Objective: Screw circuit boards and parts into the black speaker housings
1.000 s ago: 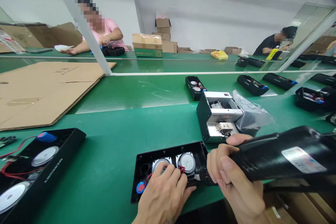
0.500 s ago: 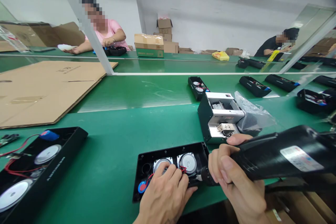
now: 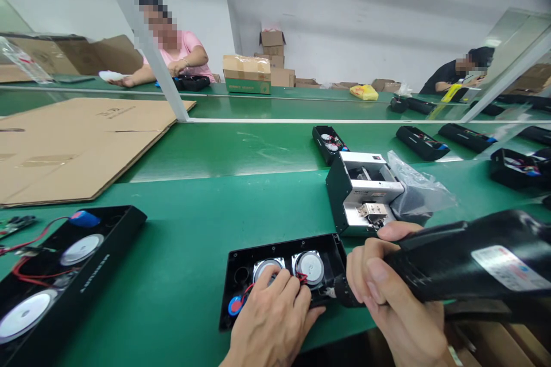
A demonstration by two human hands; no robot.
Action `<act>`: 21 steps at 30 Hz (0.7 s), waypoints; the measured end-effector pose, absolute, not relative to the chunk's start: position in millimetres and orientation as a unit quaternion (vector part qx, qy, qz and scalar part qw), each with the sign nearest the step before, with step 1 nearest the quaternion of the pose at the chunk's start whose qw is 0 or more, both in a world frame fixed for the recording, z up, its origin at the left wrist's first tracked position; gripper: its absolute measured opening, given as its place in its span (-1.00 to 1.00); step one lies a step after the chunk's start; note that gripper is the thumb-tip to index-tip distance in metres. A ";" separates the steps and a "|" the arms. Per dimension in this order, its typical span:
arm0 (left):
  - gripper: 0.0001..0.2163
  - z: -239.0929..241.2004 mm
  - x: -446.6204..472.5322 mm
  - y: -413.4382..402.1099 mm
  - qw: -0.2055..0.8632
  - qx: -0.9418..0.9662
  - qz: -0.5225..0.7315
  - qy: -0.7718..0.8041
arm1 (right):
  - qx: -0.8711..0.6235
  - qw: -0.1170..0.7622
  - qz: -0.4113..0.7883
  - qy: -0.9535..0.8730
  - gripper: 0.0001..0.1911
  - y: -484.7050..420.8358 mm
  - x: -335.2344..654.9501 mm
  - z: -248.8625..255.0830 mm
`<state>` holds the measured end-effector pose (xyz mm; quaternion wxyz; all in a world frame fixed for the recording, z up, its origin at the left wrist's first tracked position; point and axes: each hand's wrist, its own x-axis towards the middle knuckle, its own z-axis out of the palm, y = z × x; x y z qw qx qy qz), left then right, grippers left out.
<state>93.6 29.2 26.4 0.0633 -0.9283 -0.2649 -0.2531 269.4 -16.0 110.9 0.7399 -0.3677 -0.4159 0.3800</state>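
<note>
**The whole scene slides right in view: my head has turned a little left**

The black speaker housing (image 3: 327, 252) under my left hand (image 3: 271, 321), the white metal-cased machine (image 3: 365, 195) and the cardboard sheet (image 3: 86, 149) all sit further right than a second ago, with the same spacing between them. My right hand (image 3: 400, 298) has moved along with them, and the black electric screwdriver (image 3: 469, 258) in it now lies a touch flatter, its label further right. The tool's tip is still down at the housing's near corner, so the two haven't parted.
</note>
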 end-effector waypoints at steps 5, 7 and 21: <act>-0.71 28.1 90.5 29.3 0.048 -0.930 -0.246 -0.268 | -0.350 0.755 0.371 -0.413 -0.79 -14.4 268.2 119.3; -0.74 36.2 86.9 29.6 0.015 -0.927 -0.269 -0.263 | -0.342 0.767 0.361 -0.406 -0.77 -18.5 268.9 126.8; -0.86 65.6 77.5 25.7 -0.172 -0.879 -0.392 -0.209 | -0.286 0.802 0.355 -0.385 -0.77 -45.2 265.0 143.6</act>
